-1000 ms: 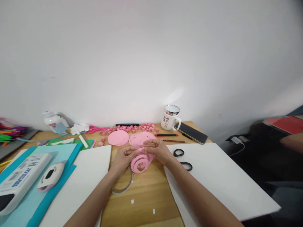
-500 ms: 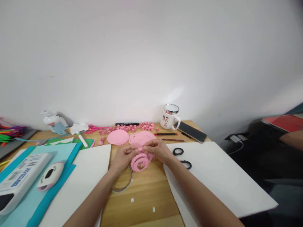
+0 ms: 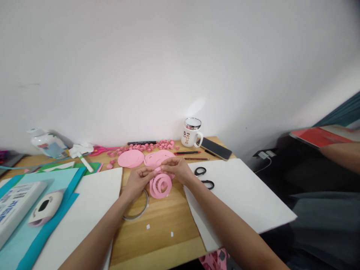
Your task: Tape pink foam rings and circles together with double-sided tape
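A pink paper spiral (image 3: 161,186) hangs from the fingertips of both hands over the wooden table. My left hand (image 3: 138,181) pinches its upper left edge, and my right hand (image 3: 177,169) pinches the strip just beside it. Behind the hands lie cut pink paper pieces (image 3: 159,157) and a stack of pink paper circles (image 3: 131,158). A roll of tape (image 3: 137,216) rests flat under my left hand. Scissors with black handles (image 3: 207,184) lie right of my right hand, their blades hidden.
Small pink rolled buds (image 3: 165,144) line the wall near a white mug (image 3: 191,133) and a phone (image 3: 215,149). White sheets (image 3: 242,191) flank the hands. At the right edge, another person's arm (image 3: 341,155) shows by a red object.
The view has turned to the right, so the table items sit further left. Both hands still pinch the pink spiral, which has swung a little and shows its rings more openly.
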{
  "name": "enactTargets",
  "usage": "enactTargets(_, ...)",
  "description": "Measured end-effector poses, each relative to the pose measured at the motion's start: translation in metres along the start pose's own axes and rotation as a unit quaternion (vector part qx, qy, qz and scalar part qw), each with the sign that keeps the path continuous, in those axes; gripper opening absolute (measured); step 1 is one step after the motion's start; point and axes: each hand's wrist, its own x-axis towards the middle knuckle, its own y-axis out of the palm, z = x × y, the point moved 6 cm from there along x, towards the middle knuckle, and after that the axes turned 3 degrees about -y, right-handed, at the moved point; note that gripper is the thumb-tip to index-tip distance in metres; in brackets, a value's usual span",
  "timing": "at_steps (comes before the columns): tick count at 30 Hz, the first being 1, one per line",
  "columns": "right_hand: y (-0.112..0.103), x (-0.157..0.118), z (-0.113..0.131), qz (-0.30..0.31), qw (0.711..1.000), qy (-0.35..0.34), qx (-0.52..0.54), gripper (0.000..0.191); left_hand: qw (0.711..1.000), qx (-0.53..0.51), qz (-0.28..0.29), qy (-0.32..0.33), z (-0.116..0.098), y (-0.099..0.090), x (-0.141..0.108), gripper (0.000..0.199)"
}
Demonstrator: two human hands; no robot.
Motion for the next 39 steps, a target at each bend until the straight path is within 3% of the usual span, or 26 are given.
enactTargets(7,0.003,-0.003,0.0,0.007,0.999,0.011,-0.043,0.026,1.0,0.017,-0.006,-0.005,-0.003,0.0,-0.002,0.03)
enactTargets(13,0.007,-0.002,0.001,0.053,0.998,0.023,-0.033,0.029,1.0,-0.014,-0.005,-0.018,0.003,-0.003,0.0,0.025)
enactTargets(18,0.005,-0.002,0.001,0.016,1.0,0.023,0.002,0.027,0.998,-0.033,-0.025,-0.038,0.006,-0.006,0.0,0.027)
enactTargets(31,0.008,-0.001,-0.002,0.001,1.0,0.018,-0.018,0.026,0.998,-0.038,0.03,-0.03,0.004,0.0,-0.001,0.017)
enactTargets(39,0.007,0.001,0.001,0.042,0.999,0.023,-0.018,0.026,0.998,-0.037,0.03,-0.04,0.008,0.001,-0.001,0.022)
